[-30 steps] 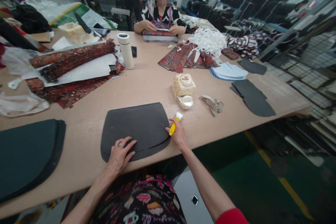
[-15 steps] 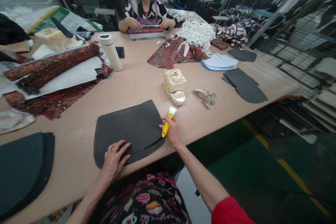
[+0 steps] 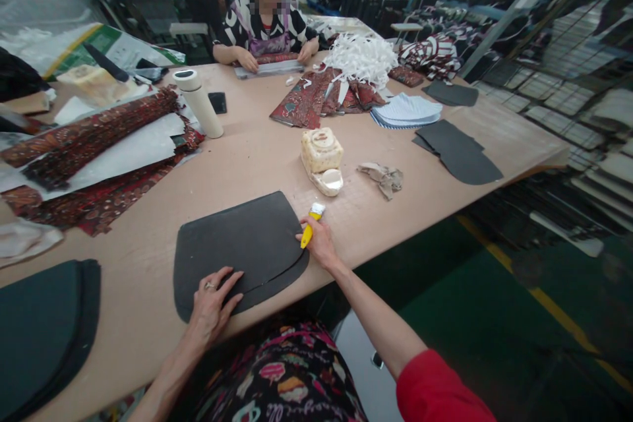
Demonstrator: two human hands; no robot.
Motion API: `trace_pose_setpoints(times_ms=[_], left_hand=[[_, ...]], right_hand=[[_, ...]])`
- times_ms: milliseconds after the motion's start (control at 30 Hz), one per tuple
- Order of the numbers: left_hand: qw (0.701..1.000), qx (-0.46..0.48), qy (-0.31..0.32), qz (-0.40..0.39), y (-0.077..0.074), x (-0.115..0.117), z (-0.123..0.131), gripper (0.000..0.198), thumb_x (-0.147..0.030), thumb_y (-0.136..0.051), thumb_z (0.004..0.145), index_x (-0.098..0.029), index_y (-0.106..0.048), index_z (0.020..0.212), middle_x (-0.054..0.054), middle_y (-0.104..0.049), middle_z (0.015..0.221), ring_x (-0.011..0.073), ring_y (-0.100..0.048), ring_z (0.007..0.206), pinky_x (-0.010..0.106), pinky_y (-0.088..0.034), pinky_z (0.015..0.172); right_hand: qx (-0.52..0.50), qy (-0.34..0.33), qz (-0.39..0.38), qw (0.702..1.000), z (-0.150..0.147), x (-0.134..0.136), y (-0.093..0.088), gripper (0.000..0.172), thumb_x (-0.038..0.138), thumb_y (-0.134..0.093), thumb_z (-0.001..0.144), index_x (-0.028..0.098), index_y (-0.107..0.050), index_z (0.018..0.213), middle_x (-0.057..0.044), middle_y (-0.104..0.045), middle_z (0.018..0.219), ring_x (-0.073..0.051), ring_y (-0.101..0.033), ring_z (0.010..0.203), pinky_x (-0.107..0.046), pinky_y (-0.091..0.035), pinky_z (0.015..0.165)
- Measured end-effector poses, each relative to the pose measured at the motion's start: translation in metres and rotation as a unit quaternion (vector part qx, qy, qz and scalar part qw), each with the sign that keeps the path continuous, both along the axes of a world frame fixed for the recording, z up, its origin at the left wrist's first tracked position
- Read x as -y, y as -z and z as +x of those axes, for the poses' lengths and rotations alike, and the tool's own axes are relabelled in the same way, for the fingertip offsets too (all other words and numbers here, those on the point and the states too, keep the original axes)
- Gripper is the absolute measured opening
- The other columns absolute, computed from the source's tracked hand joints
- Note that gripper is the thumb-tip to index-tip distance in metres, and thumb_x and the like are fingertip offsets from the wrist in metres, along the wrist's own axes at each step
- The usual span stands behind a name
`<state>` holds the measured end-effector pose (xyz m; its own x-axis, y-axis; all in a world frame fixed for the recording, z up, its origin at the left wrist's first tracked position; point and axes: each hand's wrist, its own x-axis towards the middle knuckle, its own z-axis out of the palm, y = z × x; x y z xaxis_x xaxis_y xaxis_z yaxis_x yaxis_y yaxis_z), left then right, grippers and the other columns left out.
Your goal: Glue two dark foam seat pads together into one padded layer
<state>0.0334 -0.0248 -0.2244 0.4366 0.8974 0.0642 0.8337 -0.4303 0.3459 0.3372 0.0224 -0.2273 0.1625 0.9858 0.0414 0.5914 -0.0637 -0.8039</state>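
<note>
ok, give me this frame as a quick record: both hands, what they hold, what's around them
left hand: open, flat on the near part of the dark shaped sheet
right hand: grip closed on a yellow-handled tool, white tip pointing away, at the sheet's right edge
sheet: flat on the table, near its front edge
nearby: cream tub and crumpled rag beyond the right hand; white flask further back
far left: stack of dark sheets
other person: seated at the far side, hands on own work

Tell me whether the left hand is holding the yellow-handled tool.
No, the left hand lies flat on the dark sheet, while the right hand grips the yellow-handled tool at the sheet's edge.
</note>
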Motion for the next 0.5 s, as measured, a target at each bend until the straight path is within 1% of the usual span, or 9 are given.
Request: trace_pose_setpoints(times_ms=[133, 300, 400, 500], left_hand=[[1.000, 0.002, -0.004, 0.007, 0.001, 0.000, 0.000, 0.032, -0.035, -0.046, 0.087, -0.027, -0.059, 0.115, 0.009, -0.055, 0.119, 0.0271, -0.048, 0.104, 0.046, -0.046, 0.085], [1.000, -0.002, 0.000, 0.002, 0.000, 0.001, 0.000, 0.033, -0.035, -0.047, 0.087, -0.027, -0.058, 0.117, 0.009, -0.054, 0.121, 0.0276, -0.047, 0.106, 0.046, -0.046, 0.086], [1.000, -0.004, -0.001, 0.004, -0.004, 0.002, -0.001, 0.032, -0.037, -0.047, 0.087, -0.027, -0.059, 0.116, 0.009, -0.054, 0.121, 0.0275, -0.047, 0.107, 0.045, -0.047, 0.085], [1.000, -0.013, 0.004, 0.010, -0.005, 0.004, -0.004, 0.032, -0.042, -0.044, 0.088, -0.028, -0.062, 0.111, 0.008, -0.057, 0.117, 0.0262, -0.050, 0.103, 0.042, -0.049, 0.082]], right_hand=[[0.036, -0.006, -0.007, 0.999, 0.000, -0.002, 0.002, 0.026, 0.018, -0.063, 0.073, 0.024, -0.060, 0.098, 0.002, -0.063, 0.075, -0.014, -0.056, 0.067, -0.029, -0.043, 0.071], [0.085, -0.017, 0.006, 0.996, -0.004, -0.003, 0.004, 0.026, 0.013, -0.056, 0.077, 0.025, -0.060, 0.100, 0.001, -0.065, 0.082, -0.017, -0.058, 0.079, -0.033, -0.039, 0.082], [0.106, -0.021, 0.020, 0.994, -0.009, 0.002, 0.001, 0.026, 0.012, -0.055, 0.078, 0.026, -0.061, 0.099, 0.000, -0.065, 0.080, -0.018, -0.058, 0.079, -0.033, -0.037, 0.083], [0.123, -0.020, 0.031, 0.992, -0.012, 0.013, -0.002, 0.023, 0.012, -0.058, 0.077, 0.025, -0.062, 0.095, -0.001, -0.064, 0.077, -0.019, -0.057, 0.077, -0.033, -0.036, 0.081]])
